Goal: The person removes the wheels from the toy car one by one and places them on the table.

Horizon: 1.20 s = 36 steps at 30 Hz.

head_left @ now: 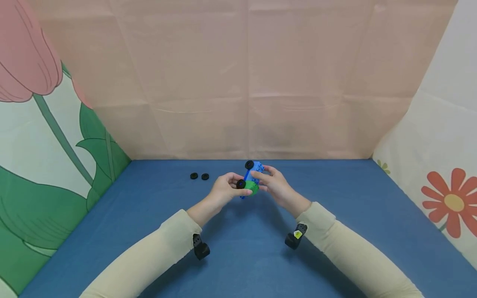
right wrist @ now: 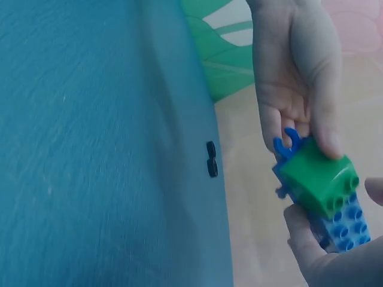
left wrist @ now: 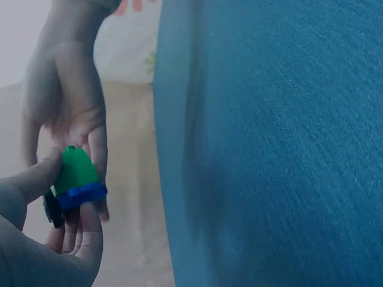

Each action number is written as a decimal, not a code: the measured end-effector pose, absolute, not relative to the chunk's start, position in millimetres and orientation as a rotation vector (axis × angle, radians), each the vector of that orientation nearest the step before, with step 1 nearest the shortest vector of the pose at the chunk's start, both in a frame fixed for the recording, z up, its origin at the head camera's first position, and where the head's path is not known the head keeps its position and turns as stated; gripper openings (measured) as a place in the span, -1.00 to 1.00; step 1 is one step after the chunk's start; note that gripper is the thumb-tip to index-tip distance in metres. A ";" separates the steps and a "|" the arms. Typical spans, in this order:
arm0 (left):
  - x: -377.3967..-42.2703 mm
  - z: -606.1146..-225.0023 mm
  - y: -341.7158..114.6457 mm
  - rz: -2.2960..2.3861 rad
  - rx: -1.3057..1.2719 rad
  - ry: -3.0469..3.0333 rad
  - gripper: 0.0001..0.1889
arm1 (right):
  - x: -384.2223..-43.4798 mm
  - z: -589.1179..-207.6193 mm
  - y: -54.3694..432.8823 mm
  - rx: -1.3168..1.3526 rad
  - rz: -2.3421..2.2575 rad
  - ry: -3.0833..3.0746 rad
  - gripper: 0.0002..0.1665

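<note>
Both hands hold a small toy brick car up above the table. Its chassis [head_left: 254, 174] is blue and studded, with a green sloped block [right wrist: 317, 173] at one end and a blue hook [right wrist: 287, 143] sticking out there. Two black wheels [head_left: 249, 164] sit along the side facing left. My left hand [head_left: 222, 191] grips the green end, its thumb on the block beside the nearer wheel [head_left: 240, 183]. The right hand [head_left: 280, 191] holds the studded blue part from the other side. The car's far side is hidden by the right fingers.
Two loose black wheels [head_left: 193, 176] lie side by side on the blue tabletop [head_left: 167, 194], left of the hands near its back edge. A beige cloth [head_left: 246, 82] hangs behind, with flower-printed sheets at both sides. Each sleeve wears a small black camera [head_left: 201, 248].
</note>
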State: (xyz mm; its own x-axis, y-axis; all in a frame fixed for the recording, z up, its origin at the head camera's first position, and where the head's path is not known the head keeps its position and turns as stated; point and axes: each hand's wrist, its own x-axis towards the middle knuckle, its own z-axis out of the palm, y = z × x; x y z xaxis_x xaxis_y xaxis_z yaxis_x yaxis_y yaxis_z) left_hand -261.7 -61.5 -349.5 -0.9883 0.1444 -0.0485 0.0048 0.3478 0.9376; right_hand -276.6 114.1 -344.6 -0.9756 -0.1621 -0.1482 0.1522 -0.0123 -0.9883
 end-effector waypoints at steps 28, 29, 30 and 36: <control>-248.3 -337.0 -64.5 1.778 0.341 2.405 -0.67 | -273.8 -360.0 140.6 -0.355 -1.901 2.003 -0.30; -248.8 -337.1 -65.1 1.772 0.341 2.401 -0.67 | -272.7 -359.6 142.4 -0.392 -1.864 2.007 -0.33; -248.5 -336.8 -65.5 1.763 0.344 2.385 -0.67 | -271.6 -359.3 144.0 -0.431 -1.830 2.008 -0.36; -245.8 -338.8 -64.6 1.646 0.424 2.336 -0.64 | -268.0 -361.3 149.2 -0.596 -1.669 1.993 -0.47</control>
State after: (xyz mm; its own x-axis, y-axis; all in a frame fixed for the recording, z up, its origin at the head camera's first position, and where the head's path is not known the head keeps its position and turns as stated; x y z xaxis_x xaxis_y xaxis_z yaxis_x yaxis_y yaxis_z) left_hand -245.8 -64.6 -338.8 -0.9259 0.3760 -0.0373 0.0915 0.3189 0.9434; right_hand -268.0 149.2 -361.3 -0.7950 -0.6017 -0.0772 -0.0297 0.1657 -0.9857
